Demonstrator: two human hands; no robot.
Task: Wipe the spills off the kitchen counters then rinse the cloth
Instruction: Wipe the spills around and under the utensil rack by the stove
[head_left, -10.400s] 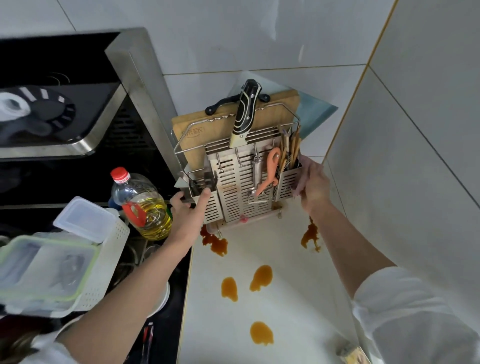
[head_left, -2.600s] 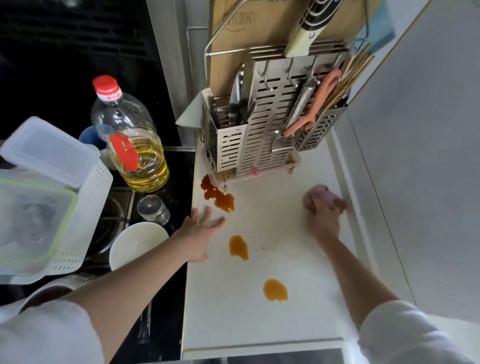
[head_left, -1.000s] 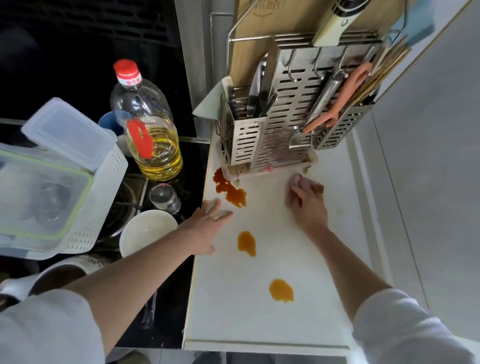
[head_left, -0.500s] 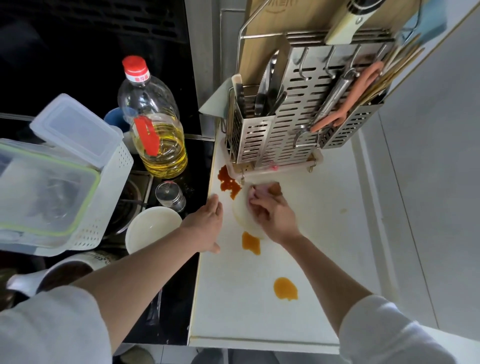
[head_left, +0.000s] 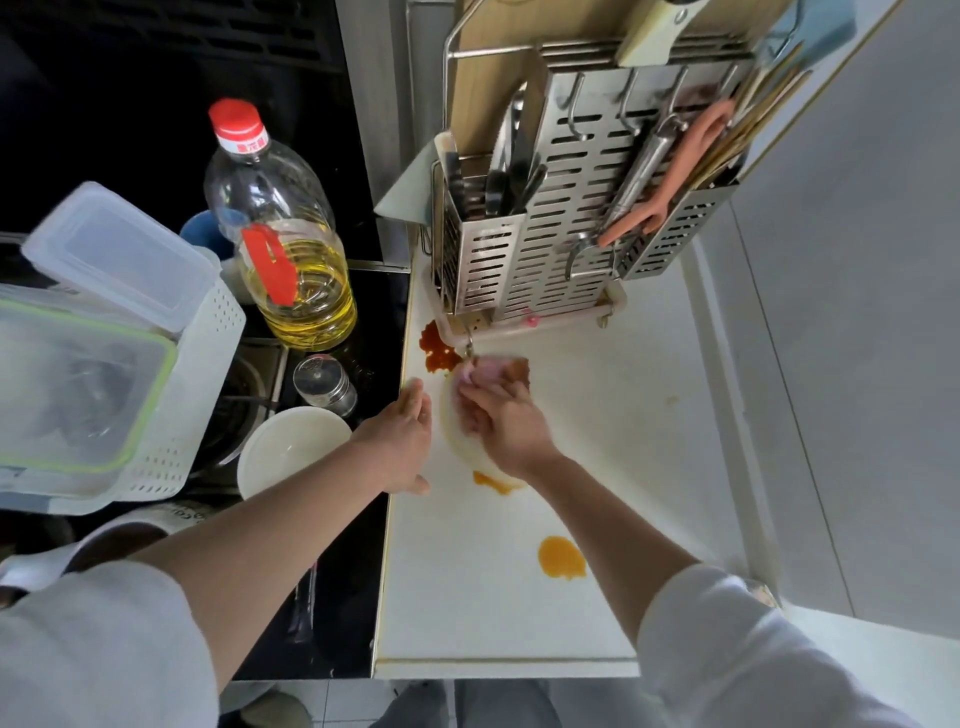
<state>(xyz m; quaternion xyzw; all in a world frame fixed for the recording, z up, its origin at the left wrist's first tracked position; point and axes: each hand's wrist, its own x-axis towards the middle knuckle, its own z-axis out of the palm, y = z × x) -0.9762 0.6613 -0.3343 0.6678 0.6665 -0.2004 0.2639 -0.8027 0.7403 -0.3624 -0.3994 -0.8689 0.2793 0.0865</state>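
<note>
White counter (head_left: 597, 441): metal utensil rack (head_left: 561, 223) at back, 3 orange-brown spills – one (head_left: 435, 347) by rack's front-left corner, one (head_left: 493, 482) mid, one (head_left: 562, 558) nearer front. Pink cloth (head_left: 485, 371) on it, left hand (head_left: 400, 441) flat at its left edge.
</note>
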